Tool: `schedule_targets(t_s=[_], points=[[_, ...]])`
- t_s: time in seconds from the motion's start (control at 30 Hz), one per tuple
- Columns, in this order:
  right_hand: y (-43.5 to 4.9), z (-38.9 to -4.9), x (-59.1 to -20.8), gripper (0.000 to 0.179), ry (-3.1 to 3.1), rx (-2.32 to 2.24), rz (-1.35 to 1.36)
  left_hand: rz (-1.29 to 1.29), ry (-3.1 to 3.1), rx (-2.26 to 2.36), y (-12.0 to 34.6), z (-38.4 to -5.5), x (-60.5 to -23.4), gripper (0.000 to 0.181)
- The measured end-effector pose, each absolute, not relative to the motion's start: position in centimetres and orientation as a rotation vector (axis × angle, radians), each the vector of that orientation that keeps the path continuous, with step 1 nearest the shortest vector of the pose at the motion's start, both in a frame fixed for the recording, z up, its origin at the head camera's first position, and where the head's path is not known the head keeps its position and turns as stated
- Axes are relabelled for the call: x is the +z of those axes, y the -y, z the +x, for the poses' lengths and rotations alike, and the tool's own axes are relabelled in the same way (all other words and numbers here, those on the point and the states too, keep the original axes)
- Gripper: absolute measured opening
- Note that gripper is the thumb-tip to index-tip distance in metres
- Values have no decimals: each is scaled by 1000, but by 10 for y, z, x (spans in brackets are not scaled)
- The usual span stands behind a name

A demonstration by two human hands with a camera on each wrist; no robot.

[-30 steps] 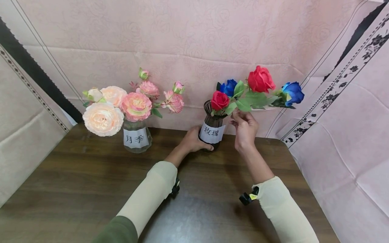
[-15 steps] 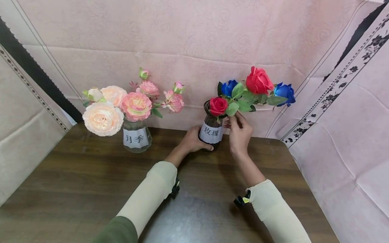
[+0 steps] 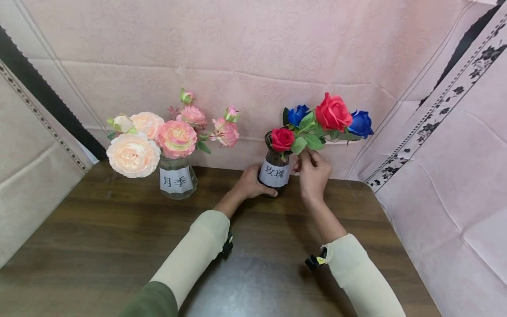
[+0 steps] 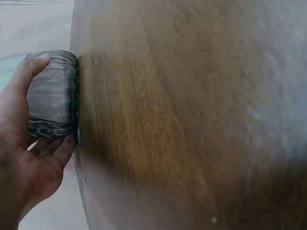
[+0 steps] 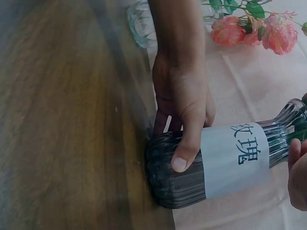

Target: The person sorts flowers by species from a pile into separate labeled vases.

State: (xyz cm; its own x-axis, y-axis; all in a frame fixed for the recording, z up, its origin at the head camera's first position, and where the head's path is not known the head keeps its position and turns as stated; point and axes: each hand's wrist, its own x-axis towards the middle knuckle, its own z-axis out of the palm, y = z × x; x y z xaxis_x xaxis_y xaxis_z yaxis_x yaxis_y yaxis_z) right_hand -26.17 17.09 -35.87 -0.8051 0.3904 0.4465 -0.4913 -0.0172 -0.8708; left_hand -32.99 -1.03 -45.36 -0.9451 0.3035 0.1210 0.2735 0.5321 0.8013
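At the back of the table, my left hand grips the lower part of a dark ribbed glass vase, thumb across its front. The vase carries a white paper label and leans slightly in the head view. Its mouth holds a small red rose and a blue rose. Just right of the neck, my right hand pinches under the leaves at the stem of a large red rose, with another blue rose beside it. Leaves and fingers hide the stem there.
A clear glass vase with a labelled front stands to the left, full of peach and pink flowers. Pink cloth hangs close behind the table, and more cloth lines both sides.
My right hand has moved left toward the vase, carrying the large red rose and right-hand blue rose inward; the blooms now sit lower and closer together. My left hand stays on the vase.
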Motion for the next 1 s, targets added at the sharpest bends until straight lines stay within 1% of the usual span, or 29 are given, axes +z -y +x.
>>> schedule_targets(t_s=[0.13, 0.3, 0.5, 0.7, 0.8, 1.0], points=[[-176, -257, -365, 27, 1719, 1911, 110, 493, -2695, 1419, 11, -320, -443, 98], [-186, -252, -376, 31, 1801, 1945, 70, 476, -2694, 1406, 11, -319, -443, 98], [-195, -250, -386, 28, 1843, 1994, -6, 485, -2674, 1421, 15, -317, -440, 103], [-200, -248, -389, 26, 1849, 2018, -26, 481, -2641, 1458, 19, -314, -439, 113], [-203, -247, -389, 26, 1869, 2014, -41, 467, -2629, 1479, 21, -311, -437, 116], [-210, -244, -391, 29, 1913, 2009, -78, 416, -2603, 1492, 22, -306, -430, 118]])
